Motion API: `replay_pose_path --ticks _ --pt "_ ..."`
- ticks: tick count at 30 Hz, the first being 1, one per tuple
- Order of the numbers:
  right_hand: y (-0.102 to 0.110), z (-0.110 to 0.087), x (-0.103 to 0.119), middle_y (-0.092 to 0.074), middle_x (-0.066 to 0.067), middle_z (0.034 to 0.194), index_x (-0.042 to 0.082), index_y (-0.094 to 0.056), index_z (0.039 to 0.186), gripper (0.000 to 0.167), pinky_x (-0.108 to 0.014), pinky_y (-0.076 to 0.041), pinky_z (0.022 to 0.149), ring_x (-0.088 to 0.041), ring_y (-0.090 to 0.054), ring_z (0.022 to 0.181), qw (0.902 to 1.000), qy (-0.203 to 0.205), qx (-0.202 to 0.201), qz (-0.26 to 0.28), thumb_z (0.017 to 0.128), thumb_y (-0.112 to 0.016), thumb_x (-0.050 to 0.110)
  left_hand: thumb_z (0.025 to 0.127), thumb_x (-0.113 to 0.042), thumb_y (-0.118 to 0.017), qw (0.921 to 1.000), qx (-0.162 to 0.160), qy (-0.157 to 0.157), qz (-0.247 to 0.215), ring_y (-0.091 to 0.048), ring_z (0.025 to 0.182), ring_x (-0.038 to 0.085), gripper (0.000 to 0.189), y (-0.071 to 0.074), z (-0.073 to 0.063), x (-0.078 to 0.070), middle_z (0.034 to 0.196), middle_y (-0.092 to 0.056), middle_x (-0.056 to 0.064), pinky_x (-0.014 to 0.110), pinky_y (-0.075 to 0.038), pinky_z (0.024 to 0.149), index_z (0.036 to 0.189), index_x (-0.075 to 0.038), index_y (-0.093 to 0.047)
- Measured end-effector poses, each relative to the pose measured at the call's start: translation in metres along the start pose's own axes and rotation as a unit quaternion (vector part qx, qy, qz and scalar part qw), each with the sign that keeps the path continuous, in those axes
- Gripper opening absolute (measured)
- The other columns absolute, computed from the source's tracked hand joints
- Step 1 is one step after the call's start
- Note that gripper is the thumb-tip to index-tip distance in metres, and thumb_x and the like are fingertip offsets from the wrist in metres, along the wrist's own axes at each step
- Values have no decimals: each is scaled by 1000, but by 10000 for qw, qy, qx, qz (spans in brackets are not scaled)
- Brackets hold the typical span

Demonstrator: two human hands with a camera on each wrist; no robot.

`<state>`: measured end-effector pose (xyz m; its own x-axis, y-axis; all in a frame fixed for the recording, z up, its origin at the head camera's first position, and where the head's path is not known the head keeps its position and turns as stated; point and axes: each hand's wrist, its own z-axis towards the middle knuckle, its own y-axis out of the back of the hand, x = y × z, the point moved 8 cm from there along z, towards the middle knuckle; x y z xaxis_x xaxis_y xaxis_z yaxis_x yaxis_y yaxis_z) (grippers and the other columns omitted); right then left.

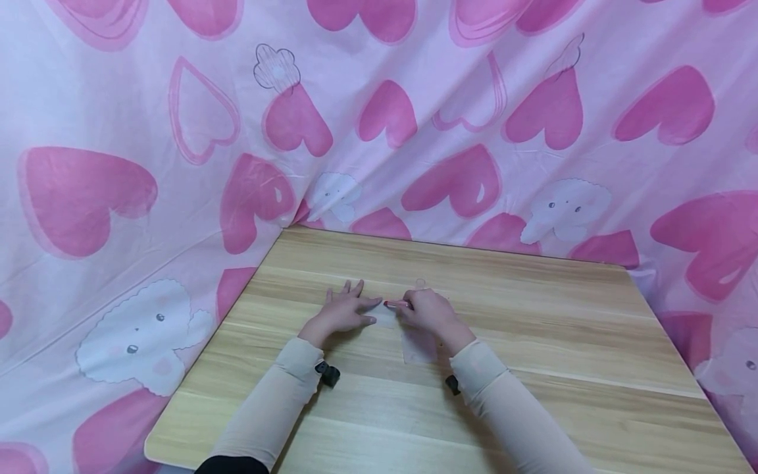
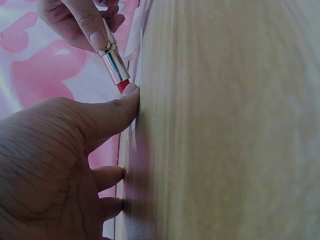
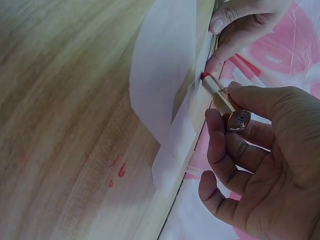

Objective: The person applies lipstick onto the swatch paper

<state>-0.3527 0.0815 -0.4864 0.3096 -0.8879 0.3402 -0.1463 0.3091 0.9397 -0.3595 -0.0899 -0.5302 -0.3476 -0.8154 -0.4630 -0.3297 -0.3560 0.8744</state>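
Observation:
My right hand (image 1: 431,313) pinches a lipstick (image 3: 220,97) between thumb and fingers. It has a gold and silver tube, and its red tip points toward my left hand (image 1: 342,313). In the right wrist view the tip meets or nearly meets a white sheet of paper (image 3: 162,65). Fingers spread, my left hand rests on the table with its index finger and thumb at the paper's left part. The lipstick tip is close to a left fingertip in the left wrist view; whether they touch I cannot tell. Part of the paper (image 1: 419,349) lies under my right hand and wrist.
Small red smears (image 3: 121,170) mark the wooden table (image 1: 562,329) near the paper. A small clear object (image 1: 420,283) lies just beyond my right hand. Pink heart-patterned cloth (image 1: 385,112) hangs along the table's back and left edges.

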Motion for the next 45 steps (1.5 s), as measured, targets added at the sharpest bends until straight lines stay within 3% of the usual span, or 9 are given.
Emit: replay_pose_path --ticks 18,45 --pt "1 1 4 -59 5 66 15 -74 94 17 -33 -45 55 -14 -52 58 9997 196 -102 -119 94 -71 31 95 -48 -65 9999 -35 52 98 -1 151 44 51 0 0 0 166 -13 16 73 7 112 144 -39 -53" --pt "0 -3 11 -65 3 75 15 -75 96 19 -36 -50 61 -14 -55 62 9995 303 48 -55 95 -70 33 95 -48 -65 10000 -57 8 41 -1 151 45 51 2 -2 -2 166 -13 16 73 7 111 144 -38 -54"
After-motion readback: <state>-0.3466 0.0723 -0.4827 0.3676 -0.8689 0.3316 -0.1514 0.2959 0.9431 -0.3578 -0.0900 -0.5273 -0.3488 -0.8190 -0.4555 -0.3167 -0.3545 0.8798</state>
